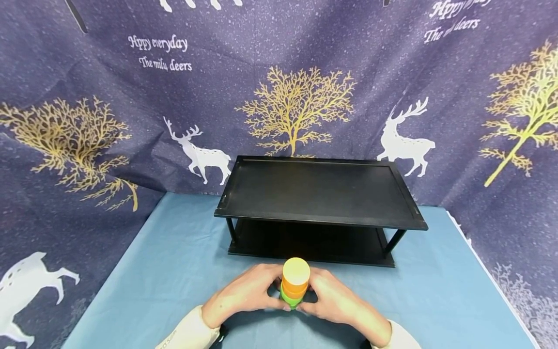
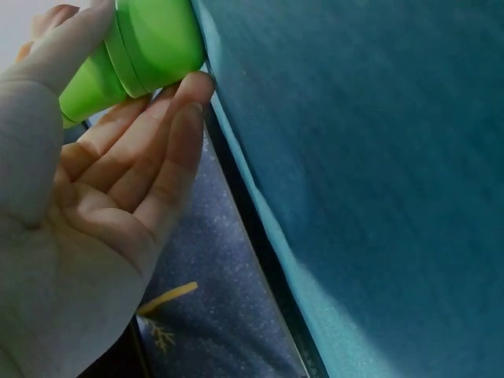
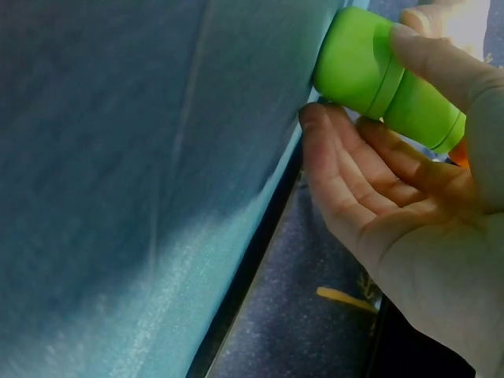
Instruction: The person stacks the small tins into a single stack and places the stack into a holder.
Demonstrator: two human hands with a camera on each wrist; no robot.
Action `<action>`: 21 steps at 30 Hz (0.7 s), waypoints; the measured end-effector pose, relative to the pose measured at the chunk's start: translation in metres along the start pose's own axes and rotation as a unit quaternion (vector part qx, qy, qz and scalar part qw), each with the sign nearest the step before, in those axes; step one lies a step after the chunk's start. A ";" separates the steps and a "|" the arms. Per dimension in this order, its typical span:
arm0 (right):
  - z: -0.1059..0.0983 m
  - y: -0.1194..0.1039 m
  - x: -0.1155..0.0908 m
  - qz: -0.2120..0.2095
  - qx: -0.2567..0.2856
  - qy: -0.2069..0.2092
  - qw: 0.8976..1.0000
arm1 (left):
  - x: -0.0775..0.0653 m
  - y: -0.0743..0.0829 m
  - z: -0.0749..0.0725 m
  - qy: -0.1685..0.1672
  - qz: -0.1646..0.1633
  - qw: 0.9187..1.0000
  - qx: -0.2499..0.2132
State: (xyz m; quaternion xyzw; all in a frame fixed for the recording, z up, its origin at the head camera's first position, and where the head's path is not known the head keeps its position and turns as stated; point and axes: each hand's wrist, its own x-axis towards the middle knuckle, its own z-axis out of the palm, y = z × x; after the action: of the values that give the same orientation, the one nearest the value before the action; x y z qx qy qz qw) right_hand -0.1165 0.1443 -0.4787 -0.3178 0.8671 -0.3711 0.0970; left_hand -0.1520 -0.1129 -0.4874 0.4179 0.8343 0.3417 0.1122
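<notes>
A small upright stack of cups [image 1: 295, 281] stands on the blue cloth, pale yellow on top, orange below it and green at the bottom. My left hand [image 1: 255, 291] holds its lower part from the left, with thumb in front and fingers behind. From the other side my right hand [image 1: 333, 296] holds it the same way. Both wrist views show the green lower part [image 2: 157, 47] as two sections with a seam. In the right wrist view the thumb lies along the green part [image 3: 358, 63], and the fingertips are close to its base.
Behind the hands stands a black two-tier shelf [image 1: 314, 191] with nothing on its top board. Its lower board [image 1: 305, 242] sits in shadow. The table's blue cloth [image 1: 183, 242] extends to both sides. A dark blue curtain [image 1: 209, 97] with trees and deer hangs around the table.
</notes>
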 end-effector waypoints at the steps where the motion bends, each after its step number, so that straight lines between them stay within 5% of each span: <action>1: 0.000 0.000 0.000 0.000 -0.001 0.000 1.000 | 0.000 0.000 0.000 0.000 0.001 1.000 0.001; 21: -0.001 -0.002 0.000 0.010 0.003 -0.008 1.000 | 0.000 0.003 -0.002 -0.002 0.013 1.000 0.009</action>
State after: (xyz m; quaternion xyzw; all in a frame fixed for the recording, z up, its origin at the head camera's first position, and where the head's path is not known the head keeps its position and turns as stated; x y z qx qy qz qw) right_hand -0.1161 0.1437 -0.4764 -0.3119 0.8682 -0.3703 0.1086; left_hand -0.1510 -0.1122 -0.4837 0.4308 0.8313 0.3348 0.1060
